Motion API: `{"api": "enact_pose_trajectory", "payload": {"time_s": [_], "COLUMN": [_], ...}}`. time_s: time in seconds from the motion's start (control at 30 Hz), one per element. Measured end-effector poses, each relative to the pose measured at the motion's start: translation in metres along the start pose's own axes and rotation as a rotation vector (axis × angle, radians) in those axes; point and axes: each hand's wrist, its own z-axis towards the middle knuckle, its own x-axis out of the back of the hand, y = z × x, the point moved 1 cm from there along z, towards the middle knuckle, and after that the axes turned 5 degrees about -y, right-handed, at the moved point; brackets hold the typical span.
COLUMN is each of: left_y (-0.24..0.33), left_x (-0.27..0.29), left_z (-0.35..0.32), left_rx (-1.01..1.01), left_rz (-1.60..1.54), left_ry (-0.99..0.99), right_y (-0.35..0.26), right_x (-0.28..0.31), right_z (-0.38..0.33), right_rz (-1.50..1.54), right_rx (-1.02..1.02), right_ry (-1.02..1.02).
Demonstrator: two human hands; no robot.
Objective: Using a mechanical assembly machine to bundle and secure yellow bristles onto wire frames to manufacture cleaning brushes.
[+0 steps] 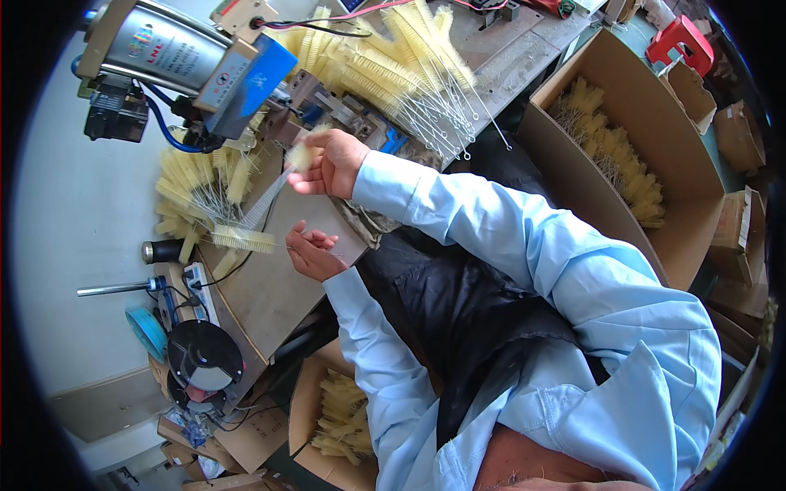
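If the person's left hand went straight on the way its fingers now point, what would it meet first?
Probably the yellow bristle brush lying on the bench just beyond the left hand; its fingers seem to pinch that brush's wire stem already. Farther along lies the pile of brushes. Depth is uncertain.

A small factory workshop where brushes are made. A pneumatic cylinder point(155, 45) sits on a fixture at the worn desk point(270, 286), with wires and a power strip point(199, 288) beside it. Heaps of yellow wire-stemmed brushes point(401, 65) lie about, and cardboard boxes point(622, 155) hold more of them.
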Motion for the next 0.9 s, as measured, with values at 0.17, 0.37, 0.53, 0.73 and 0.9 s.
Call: {"api": "enact_pose_trajectory", "payload": {"time_s": [0.17, 0.37, 0.53, 0.73, 0.9], "left_y": [-0.004, 0.0, -0.001, 0.0, 0.004], "left_x": [0.007, 0.006, -0.001, 0.004, 0.002], "left_z": [0.003, 0.002, 0.002, 0.003, 0.001], "left_rx": [0.004, 0.017, 0.021, 0.012, 0.004], "left_rz": [0.006, 0.064, 0.066, 0.072, 0.104], "left_ry": [-0.014, 0.0, -0.029, -0.002, 0.0], "right_y": [0.011, -0.002, -0.016, -0.011, -0.021], "right_x": [0.0, 0.035, 0.043, 0.057, 0.071], "right_z": [-0.014, -0.036, -0.03, -0.066, -0.065], "right_rz": [-0.097, -0.321, -0.314, -0.071, -0.024], "right_rx": [0.028, 0.011, -0.031, -0.065, -0.022], "right_ry": [0.233, 0.104, 0.219, -0.021, -0.12]}}
